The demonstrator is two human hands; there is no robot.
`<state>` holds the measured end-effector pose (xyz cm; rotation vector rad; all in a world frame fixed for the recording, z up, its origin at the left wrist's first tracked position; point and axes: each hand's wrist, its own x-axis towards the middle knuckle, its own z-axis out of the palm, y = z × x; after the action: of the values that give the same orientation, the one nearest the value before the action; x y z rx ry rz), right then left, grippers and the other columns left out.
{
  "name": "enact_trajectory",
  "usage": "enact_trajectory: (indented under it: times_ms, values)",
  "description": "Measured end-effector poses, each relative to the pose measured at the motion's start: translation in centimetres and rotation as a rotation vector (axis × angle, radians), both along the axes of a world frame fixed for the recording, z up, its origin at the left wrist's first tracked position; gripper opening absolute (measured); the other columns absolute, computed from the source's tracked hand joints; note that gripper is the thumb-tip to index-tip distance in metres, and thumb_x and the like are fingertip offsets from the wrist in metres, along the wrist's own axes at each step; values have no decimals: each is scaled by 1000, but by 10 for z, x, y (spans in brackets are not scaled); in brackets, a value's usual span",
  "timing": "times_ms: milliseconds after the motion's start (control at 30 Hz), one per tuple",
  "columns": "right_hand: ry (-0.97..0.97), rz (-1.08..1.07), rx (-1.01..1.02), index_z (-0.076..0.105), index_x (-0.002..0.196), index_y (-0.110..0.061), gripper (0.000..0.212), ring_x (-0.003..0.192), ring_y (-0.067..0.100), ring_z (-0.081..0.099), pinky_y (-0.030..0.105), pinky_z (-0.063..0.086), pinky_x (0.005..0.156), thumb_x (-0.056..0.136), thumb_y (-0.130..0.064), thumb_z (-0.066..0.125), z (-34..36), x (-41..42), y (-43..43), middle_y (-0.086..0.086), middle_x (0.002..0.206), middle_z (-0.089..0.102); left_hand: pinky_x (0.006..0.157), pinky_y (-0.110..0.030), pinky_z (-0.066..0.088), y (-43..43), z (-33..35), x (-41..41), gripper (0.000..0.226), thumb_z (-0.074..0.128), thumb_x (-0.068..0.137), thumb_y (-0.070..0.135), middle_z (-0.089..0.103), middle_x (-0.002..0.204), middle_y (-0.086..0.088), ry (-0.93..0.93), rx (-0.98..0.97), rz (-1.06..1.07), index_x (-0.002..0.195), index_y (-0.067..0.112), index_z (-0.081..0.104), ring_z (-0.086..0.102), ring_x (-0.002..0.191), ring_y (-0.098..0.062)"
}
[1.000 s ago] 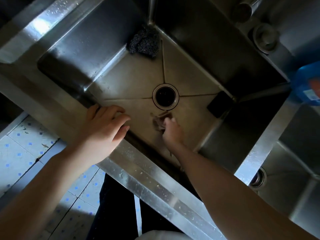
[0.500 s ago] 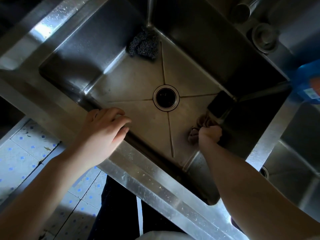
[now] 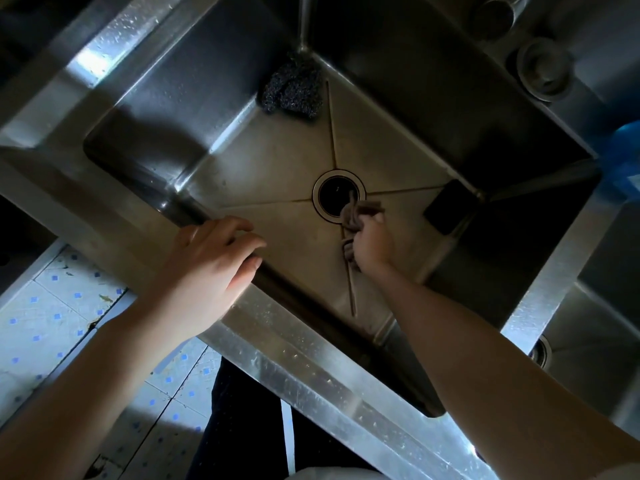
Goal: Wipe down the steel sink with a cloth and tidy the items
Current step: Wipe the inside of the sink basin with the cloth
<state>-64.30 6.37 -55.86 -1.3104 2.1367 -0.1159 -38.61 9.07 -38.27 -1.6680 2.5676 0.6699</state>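
A deep steel sink (image 3: pixel 277 157) fills the view, with a round drain (image 3: pixel 338 195) in the middle of its floor. My right hand (image 3: pixel 374 245) reaches down into the basin and grips a bunched brown cloth (image 3: pixel 358 214) pressed to the floor at the drain's near right edge. My left hand (image 3: pixel 211 261) rests on the sink's front rim (image 3: pixel 270 341), fingers curled over its inner edge. A dark steel-wool scourer (image 3: pixel 294 91) lies in the far corner. A black sponge (image 3: pixel 446 206) sits in the right corner.
A sink plug (image 3: pixel 543 69) and a tap base (image 3: pixel 491 15) are on the ledge at top right. A blue bottle (image 3: pixel 623 157) shows at the right edge. A second basin (image 3: pixel 588 341) lies to the right. Tiled floor (image 3: pixel 52 323) is at lower left.
My right hand has swept the cloth from near the drain out to the right corner by the sponge and back left to the drain. My left hand stayed on the rim.
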Motion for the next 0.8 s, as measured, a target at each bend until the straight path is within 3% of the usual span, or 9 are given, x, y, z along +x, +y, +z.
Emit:
enact_trajectory:
  times_ms: [100,167,367,467,500,567,667,800]
  values:
    - [-57,34,-6,56,124,-17,33,91,8,56,5,41,70,94,-8,45,-1,-7,18,2,132,49,79,-44,45,-2,0,0,36,41,87,29,63,104,-12,13,7,9,98,9,69,62,89,-34]
    - [-25,14,-41,56,127,-16,37,108,16,57,17,44,85,92,-5,48,-2,-13,20,3,136,46,79,-44,44,-3,0,-1,36,40,87,29,64,103,-11,0,-1,9,97,10,69,62,88,-33]
    - [57,-361,-111,57,126,-8,37,118,28,54,29,42,96,91,-3,48,0,-39,-41,12,129,57,82,-42,41,-14,0,8,35,39,88,29,64,104,-7,-32,-24,21,100,14,69,62,88,-31]
    - [39,-533,-118,60,122,-7,35,98,18,60,7,45,77,91,-1,45,0,-48,-79,3,115,62,85,-39,35,-23,0,14,36,38,88,31,63,109,-4,-48,-27,48,102,17,67,62,91,-28]
    - [32,-548,-91,61,118,-6,33,94,18,61,6,45,72,91,-1,43,-1,-50,-90,4,114,63,86,-39,35,-26,0,14,36,38,88,32,63,109,-4,-43,-28,55,102,16,67,61,92,-28]
    - [18,-502,-26,61,112,-6,29,86,21,63,12,49,71,90,-1,43,-1,-46,-102,8,116,62,86,-42,39,-34,1,14,37,37,88,31,63,109,-6,-26,-26,70,102,15,68,62,95,-30]
    - [76,-219,29,61,114,-8,32,104,34,60,35,50,89,86,1,48,-2,-25,-100,15,125,56,87,-45,43,-45,1,13,40,36,88,32,64,110,-8,-21,-29,71,102,13,68,61,96,-32]
    - [9,165,22,56,122,-6,36,111,37,51,37,43,90,88,0,45,-3,-16,-78,19,126,51,87,-44,41,-56,1,15,38,35,89,32,63,110,-7,-36,-59,27,102,15,67,61,97,-32]
